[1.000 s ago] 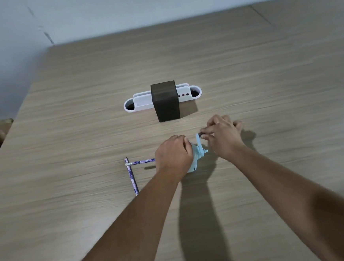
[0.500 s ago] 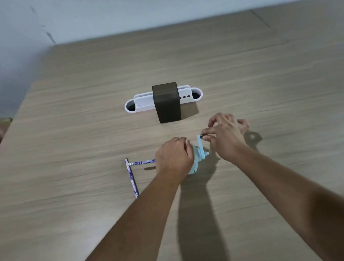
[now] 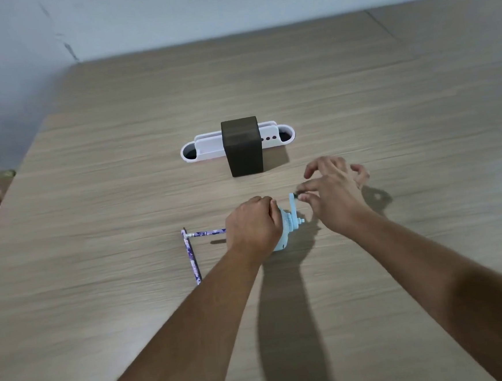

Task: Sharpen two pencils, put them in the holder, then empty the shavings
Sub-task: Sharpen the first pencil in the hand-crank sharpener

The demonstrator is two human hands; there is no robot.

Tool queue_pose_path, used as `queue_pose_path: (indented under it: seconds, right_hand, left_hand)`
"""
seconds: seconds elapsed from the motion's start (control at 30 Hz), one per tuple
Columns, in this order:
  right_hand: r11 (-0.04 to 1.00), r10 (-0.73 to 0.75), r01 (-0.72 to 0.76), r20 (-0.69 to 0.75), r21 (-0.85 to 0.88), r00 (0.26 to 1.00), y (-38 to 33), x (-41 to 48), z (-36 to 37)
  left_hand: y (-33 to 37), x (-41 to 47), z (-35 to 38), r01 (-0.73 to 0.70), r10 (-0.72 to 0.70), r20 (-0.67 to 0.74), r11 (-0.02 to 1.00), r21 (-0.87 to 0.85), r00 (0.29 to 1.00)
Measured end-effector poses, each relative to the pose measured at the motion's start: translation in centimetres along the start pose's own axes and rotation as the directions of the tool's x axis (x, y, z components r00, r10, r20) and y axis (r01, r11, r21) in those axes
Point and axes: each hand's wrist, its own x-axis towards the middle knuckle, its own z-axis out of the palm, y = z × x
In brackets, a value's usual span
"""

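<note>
Head view: both hands on the sharpener

The left hand (image 3: 254,226) wraps its grip closed over the pale blue sharpener (image 3: 287,229). The right hand (image 3: 334,195) pinches the crank handle (image 3: 293,202), other fingers spread. A purple patterned pencil (image 3: 206,233) sticks out left of the sharpener, lying sideways. A second pencil (image 3: 191,256) lies left of the sharpener on the table (image 3: 131,290), pointing toward the camera. Beyond the sharpener stands the white holder (image 3: 207,147).

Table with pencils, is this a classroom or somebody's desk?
Probably a desk or study table, though I can't tell the room. A wooden tabletop against a plain wall holds a white organizer, patterned pencils and a crank sharpener.
</note>
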Motion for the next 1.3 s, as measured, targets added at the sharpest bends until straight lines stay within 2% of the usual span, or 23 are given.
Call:
queue_pose_path:
  seconds: [0.1, 0.2, 0.27, 0.37, 0.47, 0.5, 0.6, 0.7, 0.8, 0.9, 0.97, 1.0, 1.07, 1.17, 1.23, 1.3]
  right_hand:
    - [0.995, 0.084, -0.075, 0.147, -0.066, 0.986, 1.0, 0.7, 3.0]
    - [0.991, 0.079, -0.056, 0.195, -0.120, 0.978, 1.7, -2.8, 5.0]
    - [0.992, 0.015, 0.007, 0.173, -0.124, 0.985, 1.3, -5.7, 4.6]
    - [0.984, -0.117, 0.119, 0.024, -0.132, 0.993, 0.5, -7.5, 2.0]
    - [0.985, -0.119, 0.104, -0.104, -0.141, 0.988, -0.1, -3.8, 0.0]
    - [0.988, -0.086, 0.073, -0.089, -0.138, 0.992, -0.4, -2.1, -0.1]
    - [0.986, 0.022, -0.005, 0.101, -0.165, 0.995, 0.2, 0.8, 2.0]
    - [0.987, 0.074, -0.045, 0.192, -0.152, 0.979, 1.4, -2.2, 5.0]
    - [0.997, -0.019, 0.028, 0.134, -0.068, 0.991, 1.7, -6.8, 4.5]
    - [0.990, -0.135, 0.135, -0.001, -0.041, 0.991, 0.9, -6.4, 0.9]
    - [0.995, -0.098, 0.095, -0.075, -0.033, 0.992, 0.1, -3.3, -0.6]
    - [0.998, -0.049, 0.047, -0.074, -0.034, 0.996, 0.0, -1.7, -0.6]
    - [0.997, 0.042, -0.040, 0.027, -0.064, 0.999, 0.4, 0.7, 1.3]
    - [0.995, 0.093, -0.085, 0.176, -0.051, 0.980, 2.2, -0.7, 5.1]
    - [0.999, 0.047, -0.046, 0.134, -0.007, 0.990, 2.9, -4.1, 5.7]
    - [0.998, -0.055, 0.053, 0.064, 0.036, 0.996, 2.6, -6.9, 3.9]
  left_hand:
    - [0.4, 0.1, 0.1, 0.047, -0.047, 0.001, 0.999, 0.019, 0.999]
    - [0.6, 0.0, 0.1, 0.071, -0.071, 0.008, 0.997, 0.039, 0.997]
    - [0.6, 0.0, 0.1, 0.068, -0.068, 0.004, 0.997, 0.046, 0.998]
    - [0.5, 0.1, 0.1, 0.044, -0.044, 0.003, 0.998, 0.048, 0.999]
    - [0.0, 0.0, 0.0, -0.012, 0.012, -0.009, 1.000, 0.028, 1.000]
    - [0.0, 0.1, 0.0, -0.022, 0.022, -0.010, 0.999, 0.027, 1.000]
    - [0.1, 0.2, 0.1, 0.007, -0.006, -0.016, 0.999, 0.043, 1.000]
    - [0.6, 0.1, 0.2, 0.060, -0.060, -0.009, 0.997, 0.042, 0.998]
    - [0.6, 0.0, 0.1, 0.060, -0.059, -0.002, 0.997, 0.053, 0.998]
    - [0.4, 0.0, 0.1, 0.027, -0.027, -0.007, 0.999, 0.035, 1.000]
    - [0.1, 0.0, 0.0, -0.005, 0.005, -0.007, 1.000, 0.017, 1.000]
    - [0.1, 0.0, -0.1, -0.016, 0.017, -0.007, 1.000, 0.017, 1.000]
    - [0.1, 0.0, -0.1, -0.009, 0.010, -0.014, 1.000, 0.029, 1.000]
    - [0.5, 0.2, 0.2, 0.057, -0.057, -0.016, 0.998, 0.028, 0.998]
    - [0.7, 0.2, 0.3, 0.080, -0.080, -0.006, 0.996, 0.041, 0.997]
    - [0.7, 0.2, 0.3, 0.064, -0.064, -0.003, 0.997, 0.054, 0.998]
